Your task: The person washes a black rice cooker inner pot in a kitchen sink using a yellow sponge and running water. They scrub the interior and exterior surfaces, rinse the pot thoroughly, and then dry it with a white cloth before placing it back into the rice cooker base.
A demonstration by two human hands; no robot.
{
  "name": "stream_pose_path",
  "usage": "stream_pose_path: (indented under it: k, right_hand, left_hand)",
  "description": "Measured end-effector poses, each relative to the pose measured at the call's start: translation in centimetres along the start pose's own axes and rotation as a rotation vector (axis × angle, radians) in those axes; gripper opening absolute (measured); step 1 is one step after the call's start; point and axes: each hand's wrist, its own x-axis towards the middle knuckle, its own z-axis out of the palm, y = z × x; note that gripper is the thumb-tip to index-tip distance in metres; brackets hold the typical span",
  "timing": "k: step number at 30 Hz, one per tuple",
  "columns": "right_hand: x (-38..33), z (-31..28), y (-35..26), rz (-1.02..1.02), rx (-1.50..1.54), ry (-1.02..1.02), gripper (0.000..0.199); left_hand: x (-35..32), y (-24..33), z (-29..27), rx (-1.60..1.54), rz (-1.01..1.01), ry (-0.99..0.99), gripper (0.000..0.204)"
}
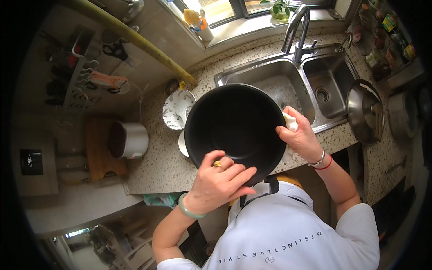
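A large, deep black pan [234, 121] is held tilted in front of me, its dark inside facing up toward me. My right hand [299, 135] is closed on the pan's right rim, with a white cloth [290, 121] bunched between hand and rim. My left hand [220, 179], a ring on one finger, is over the pan's near-left edge. Its fingers are stretched out and apart, with nothing in them. Whether its fingertips touch the pan I cannot tell. The pan's outside and underside are hidden.
Behind the pan is a double steel sink [265, 74] with a tall faucet [297, 33]. Left of the pan sits a patterned bowl [173, 110] on the speckled counter [155, 168]. A white pot [135, 140] stands farther left; a metal lid [362, 112] is right of the sink.
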Motion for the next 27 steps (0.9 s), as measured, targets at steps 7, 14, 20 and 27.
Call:
stream_pose_path:
  k: [7,14,20,27]
  right_hand:
    - [1.2,-0.5,-1.7,-0.217,-0.426,-0.415,0.017]
    - [2.1,1.6,-1.4,-0.349,-0.393,-0.582,0.018]
    - [2.7,1.3,-2.0,-0.518,-0.415,-0.392,0.022]
    - [3.1,1.4,-2.8,-0.686,-0.644,-0.259,0.024]
  left_hand:
    - [1.8,-4.5,-3.5,-0.025,-0.267,0.164,0.069]
    - [4.2,-5.6,-1.4,-0.291,-0.191,-0.319,0.062]
    - [3.5,-6.6,-0.8,-0.198,-0.151,-0.244,0.059]
    - [3.4,-6.5,-1.3,-0.048,-0.228,-0.283,0.071]
